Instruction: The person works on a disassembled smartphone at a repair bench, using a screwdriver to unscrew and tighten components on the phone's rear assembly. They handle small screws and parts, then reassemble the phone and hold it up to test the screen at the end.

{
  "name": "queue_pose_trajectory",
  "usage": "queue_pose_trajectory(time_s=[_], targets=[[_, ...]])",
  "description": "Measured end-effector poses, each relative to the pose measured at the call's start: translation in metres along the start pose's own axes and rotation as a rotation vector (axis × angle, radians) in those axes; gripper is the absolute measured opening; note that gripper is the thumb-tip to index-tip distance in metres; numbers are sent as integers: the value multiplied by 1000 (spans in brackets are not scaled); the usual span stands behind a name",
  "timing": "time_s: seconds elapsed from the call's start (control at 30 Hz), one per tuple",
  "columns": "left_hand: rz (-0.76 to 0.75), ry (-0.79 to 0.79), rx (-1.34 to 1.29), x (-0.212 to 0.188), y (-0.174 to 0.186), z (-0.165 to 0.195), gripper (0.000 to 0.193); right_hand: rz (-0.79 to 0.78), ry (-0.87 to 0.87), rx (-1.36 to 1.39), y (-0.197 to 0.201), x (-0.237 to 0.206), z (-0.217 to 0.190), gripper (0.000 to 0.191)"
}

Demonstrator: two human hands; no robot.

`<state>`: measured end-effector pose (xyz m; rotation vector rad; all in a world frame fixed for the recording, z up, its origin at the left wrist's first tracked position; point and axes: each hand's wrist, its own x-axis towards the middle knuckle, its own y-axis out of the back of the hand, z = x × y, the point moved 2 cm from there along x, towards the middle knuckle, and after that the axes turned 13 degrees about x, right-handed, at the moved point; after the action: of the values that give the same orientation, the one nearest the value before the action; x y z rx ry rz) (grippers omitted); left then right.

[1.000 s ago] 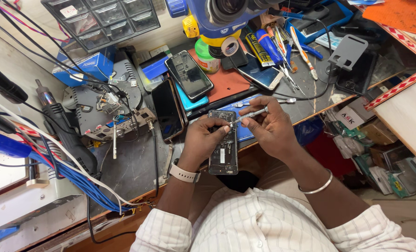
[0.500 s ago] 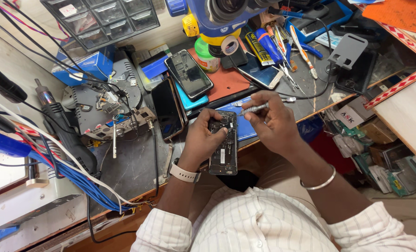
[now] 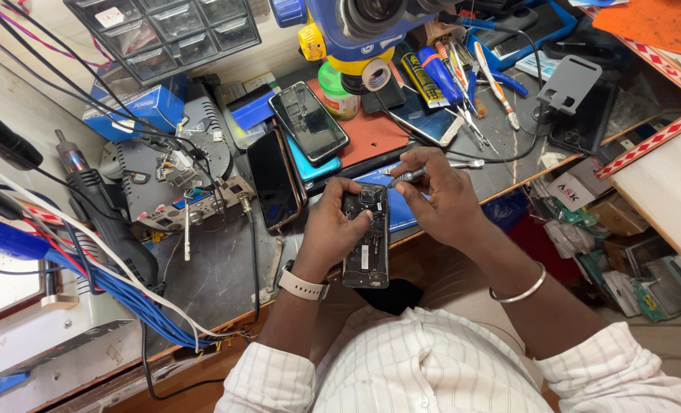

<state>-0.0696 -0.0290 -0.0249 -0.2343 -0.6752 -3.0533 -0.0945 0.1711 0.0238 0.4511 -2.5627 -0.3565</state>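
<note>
I see a cluttered grey workbench (image 3: 210, 283). My left hand (image 3: 333, 229) grips one opened phone (image 3: 365, 235) over its front edge; my right hand (image 3: 440, 199) pinches one screwdriver (image 3: 432, 170) just above. Three intact phones (image 3: 308, 121) lie behind, near one microscope (image 3: 356, 27).

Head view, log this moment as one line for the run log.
left hand: holds opened black phone | right hand: silver screwdriver tip at phone's top | below: blue work mat | beside: dark phones

Head camera, looking steeply down.
Close above the workbench (image 3: 226, 283); hands mid-frame, the person's shirt along the bottom edge.
</note>
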Motion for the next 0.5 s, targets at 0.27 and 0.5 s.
queue_pose_trajectory(time_s=[0.27,0.5], targets=[[0,12,-8,-1,-1,0,36,-9,6,-22,-3,3,-1,41],[-4,9,2,-1,0,-1,36,-13,120,-217,-5,7,-7,39]])
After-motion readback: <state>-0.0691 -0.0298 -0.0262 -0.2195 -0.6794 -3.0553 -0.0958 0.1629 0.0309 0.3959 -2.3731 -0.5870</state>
